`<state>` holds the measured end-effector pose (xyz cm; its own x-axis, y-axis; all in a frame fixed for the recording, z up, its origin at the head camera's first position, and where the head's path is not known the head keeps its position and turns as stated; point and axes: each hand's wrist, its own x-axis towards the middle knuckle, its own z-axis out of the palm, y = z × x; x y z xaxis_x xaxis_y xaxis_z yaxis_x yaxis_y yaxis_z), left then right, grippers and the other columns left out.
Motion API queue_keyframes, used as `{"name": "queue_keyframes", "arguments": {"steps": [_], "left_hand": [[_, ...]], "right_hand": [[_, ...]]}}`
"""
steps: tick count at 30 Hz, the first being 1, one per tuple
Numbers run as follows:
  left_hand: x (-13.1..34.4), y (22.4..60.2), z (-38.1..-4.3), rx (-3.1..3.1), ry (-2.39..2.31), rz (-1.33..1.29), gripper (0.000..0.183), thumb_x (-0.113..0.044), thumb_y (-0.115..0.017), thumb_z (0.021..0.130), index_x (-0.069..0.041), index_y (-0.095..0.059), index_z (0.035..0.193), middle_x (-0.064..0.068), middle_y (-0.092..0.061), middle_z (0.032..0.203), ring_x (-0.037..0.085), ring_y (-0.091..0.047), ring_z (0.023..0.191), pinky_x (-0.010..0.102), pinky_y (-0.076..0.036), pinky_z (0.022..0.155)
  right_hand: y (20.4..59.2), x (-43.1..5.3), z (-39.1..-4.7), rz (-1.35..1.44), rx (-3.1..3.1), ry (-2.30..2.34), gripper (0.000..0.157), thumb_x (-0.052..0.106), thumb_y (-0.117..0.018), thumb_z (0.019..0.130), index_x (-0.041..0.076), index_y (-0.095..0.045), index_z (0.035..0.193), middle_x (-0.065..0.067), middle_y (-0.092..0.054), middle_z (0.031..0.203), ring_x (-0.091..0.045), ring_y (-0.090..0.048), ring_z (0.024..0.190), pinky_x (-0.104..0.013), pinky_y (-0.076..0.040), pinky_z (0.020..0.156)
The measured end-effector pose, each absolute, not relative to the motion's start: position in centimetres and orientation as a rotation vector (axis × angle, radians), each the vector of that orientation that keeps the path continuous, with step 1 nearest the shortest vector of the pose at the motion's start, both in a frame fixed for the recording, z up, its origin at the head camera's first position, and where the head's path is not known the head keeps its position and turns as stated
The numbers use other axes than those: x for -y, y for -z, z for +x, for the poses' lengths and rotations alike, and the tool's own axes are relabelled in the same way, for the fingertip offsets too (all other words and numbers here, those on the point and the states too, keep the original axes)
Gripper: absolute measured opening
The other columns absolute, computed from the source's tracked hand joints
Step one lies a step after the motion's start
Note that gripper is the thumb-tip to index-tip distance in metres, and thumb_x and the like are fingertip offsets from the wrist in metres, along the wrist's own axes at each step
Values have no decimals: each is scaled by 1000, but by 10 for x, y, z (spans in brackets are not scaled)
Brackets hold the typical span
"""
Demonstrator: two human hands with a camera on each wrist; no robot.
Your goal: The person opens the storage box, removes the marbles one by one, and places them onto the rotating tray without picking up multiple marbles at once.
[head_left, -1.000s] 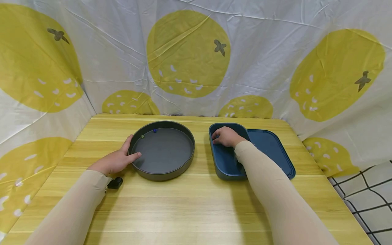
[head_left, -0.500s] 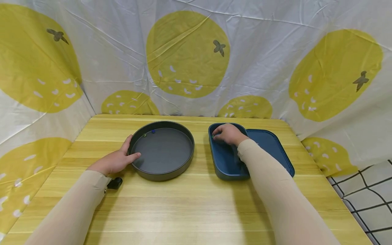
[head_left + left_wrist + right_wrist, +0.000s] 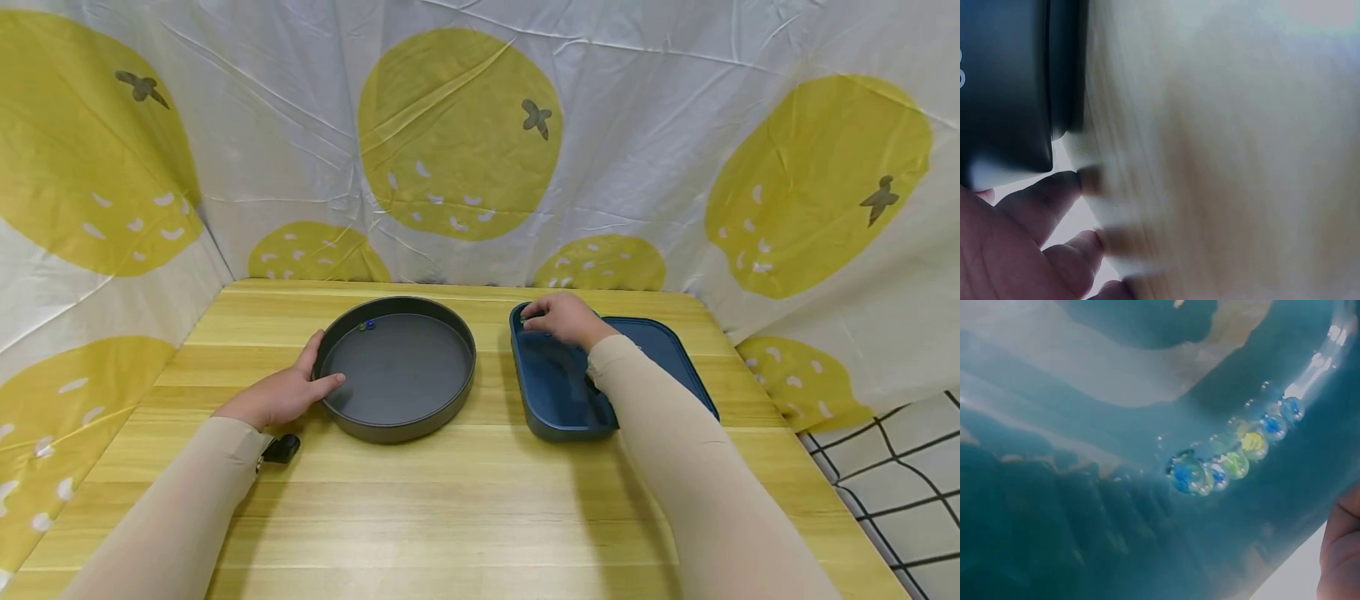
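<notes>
My left hand (image 3: 279,393) rests against the left side of a round dark grey pan (image 3: 401,429), thumb laid over the rim and fingers spread outside it. Two small marbles, one yellowish (image 3: 362,327) and one blue (image 3: 371,324), lie side by side near the pan's far left wall. Over the far left end of a blue rectangular container (image 3: 551,400), my right hand (image 3: 564,321) pinches a small greenish marble (image 3: 523,318) between thumb and fingertips. In the right wrist view, several clear marbles with coloured swirls (image 3: 1235,464) line up along the container's wall.
A flat blue lid (image 3: 663,350) lies to the right of the container, partly behind the right forearm. Both vessels stand on a wooden table (image 3: 420,517). White cloth with yellow fruit prints (image 3: 637,158) hangs around the back and sides.
My right hand has moved slightly toward the container's far edge, the greenish marble moving with its fingertips. In the pan the two marbles have rolled together. My left hand stays put.
</notes>
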<state>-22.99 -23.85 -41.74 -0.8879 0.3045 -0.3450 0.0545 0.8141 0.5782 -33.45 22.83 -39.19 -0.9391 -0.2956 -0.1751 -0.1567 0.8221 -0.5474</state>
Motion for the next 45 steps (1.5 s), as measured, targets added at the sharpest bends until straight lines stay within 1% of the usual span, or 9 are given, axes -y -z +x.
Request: {"name": "queue_keyframes", "arguments": {"steps": [12, 16, 18, 21, 23, 28, 32, 36, 45], "left_hand": [[239, 420, -231, -2566, -812, 268, 104, -62, -44, 108, -17, 31, 163, 38, -7, 170, 60, -40, 145, 69, -34, 118], [239, 420, -231, -2567, -820, 271, 104, -62, -44, 108, -16, 30, 164, 39, -7, 170, 60, -38, 146, 70, -32, 119], [240, 420, -231, -2567, -819, 272, 104, -62, -45, 108, -15, 30, 163, 39, -7, 169, 61, -38, 146, 70, -32, 119], [240, 420, -231, -2565, -819, 273, 105, -62, -45, 107, -15, 30, 163, 39, -7, 169, 61, -38, 146, 70, -32, 118], [241, 420, -231, -2566, -817, 277, 105, -62, -45, 108, -15, 31, 163, 39, -6, 169, 61, -38, 146, 70, -32, 118], [241, 421, -231, -2572, -814, 275, 104, -62, -44, 108, -16, 31, 163, 38, -6, 170, 60, -38, 147, 70, -32, 119], [241, 422, -231, -2568, -828, 271, 103, -62, -44, 108, -17, 31, 163, 38, -5, 170, 60, -36, 148, 70, -30, 120], [241, 422, -231, -2562, -838, 274, 104, -62, -44, 108, -17, 31, 163, 38, -4, 170, 60, -35, 148, 70, -30, 120], [241, 423, -232, -2579, -819, 280, 103, -63, -44, 107, -19, 32, 163, 37, -7, 170, 59, -42, 145, 70, -33, 118]], "right_hand": [[378, -224, -333, -351, -2775, 872, 34, 30, -70, 103, 15, -74, 134, -14, -66, 145, -34, -63, 130, -49, -54, 99], [372, -219, -331, -359, -2767, 878, 37, 33, -69, 104, 18, -72, 137, -15, -64, 146, -30, -68, 99, -42, -52, 80], [369, -215, -330, -374, -2768, 879, 37, 34, -69, 104, 19, -71, 138, -14, -64, 145, -28, -63, 81, -40, -50, 72], [364, -209, -328, -381, -2755, 913, 37, 35, -68, 104, 21, -71, 138, -14, -68, 128, -24, -52, 70, -39, -45, 69], [360, -203, -327, -389, -2748, 935, 36, 35, -69, 104, 21, -72, 137, -13, -67, 105, -22, -45, 65, -39, -43, 68], [353, -187, -324, -422, -2719, 993, 35, 34, -69, 103, 21, -72, 136, -2, -41, 65, -18, -28, 53, -37, -38, 62], [350, -173, -324, -463, -2703, 1010, 35, 34, -70, 103, 21, -72, 136, 5, -31, 56, -16, -28, 46, -35, -38, 57], [347, -160, -322, -494, -2668, 1043, 34, 32, -70, 103, 21, -73, 135, 5, -31, 54, -15, -28, 44, -34, -37, 53], [343, -133, -315, -631, -2652, 1062, 32, 30, -72, 102, 18, -75, 131, 4, -33, 57, -16, -30, 48, -34, -37, 59]]}}
